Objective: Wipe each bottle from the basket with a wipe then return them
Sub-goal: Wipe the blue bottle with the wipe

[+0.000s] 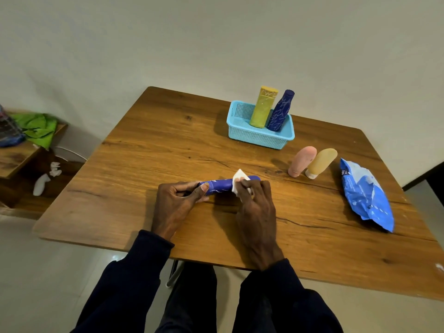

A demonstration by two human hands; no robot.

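We see a wood-grain bench (pixel 168 145), smooth w/ low sheen. The basket (pixel 254 137) is perforated plastic, fairly matt. The wipe pack (pixel 367 198) is crinkled, glossy plastic film. The wipe (pixel 240 175) looks soft & paper-like. Nearest blue bottle (pixel 219 186): smooth plastic; the pink bottle (pixel 302 161) & tan bottle (pixel 320 162) look matt.

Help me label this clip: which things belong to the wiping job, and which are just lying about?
Job: held blue bottle, wipe, basket, yellow bottle, patterned navy bottle, pink bottle, tan bottle, wipes pack.
Lying about: green cloth, white scraps, side table.
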